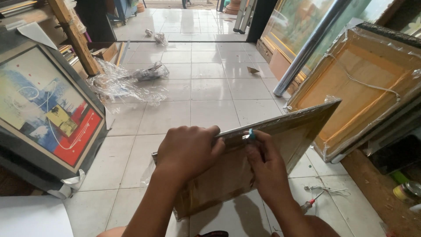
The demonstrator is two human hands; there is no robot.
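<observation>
Picture frame [245, 162] stands tilted on the tiled floor [175, 114], back side showing. Left hand [188, 151] grips its top edge firmly. Right hand [263, 160] pinches a small teal tool [251, 134] against that edge. A screwdriver [312, 202] lies nearby.

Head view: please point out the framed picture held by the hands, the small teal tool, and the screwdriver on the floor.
framed picture [228, 175], head view, on its brown paper back.
small teal tool [251, 134], head view, on its teal tip at the frame's upper edge.
screwdriver [309, 203], head view, on its handle.
</observation>
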